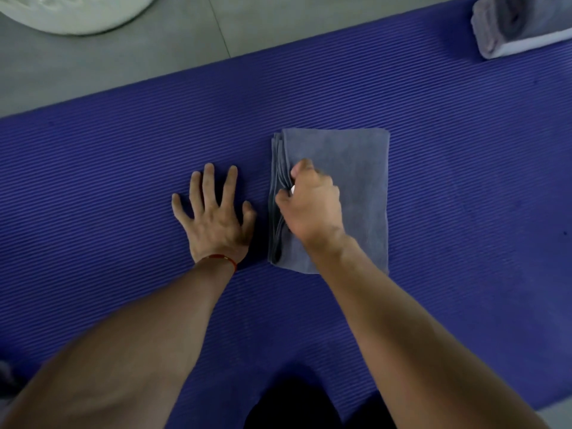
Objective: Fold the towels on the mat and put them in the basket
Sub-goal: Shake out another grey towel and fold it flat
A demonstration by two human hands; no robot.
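No brand, label or writing can be read on any item. The towel is grey-blue, folded into a neat upright rectangle, with its layered edges stacked along its left side; it lies flat near the middle of the ribbed purple mat. The right hand rests on the towel's left part, fingers curled and pinching those layered edges. The left hand lies flat on the mat just beside the towel, fingers spread, gripping nothing; a red band circles its wrist. A second towel, grey, sits at the mat's far right corner.
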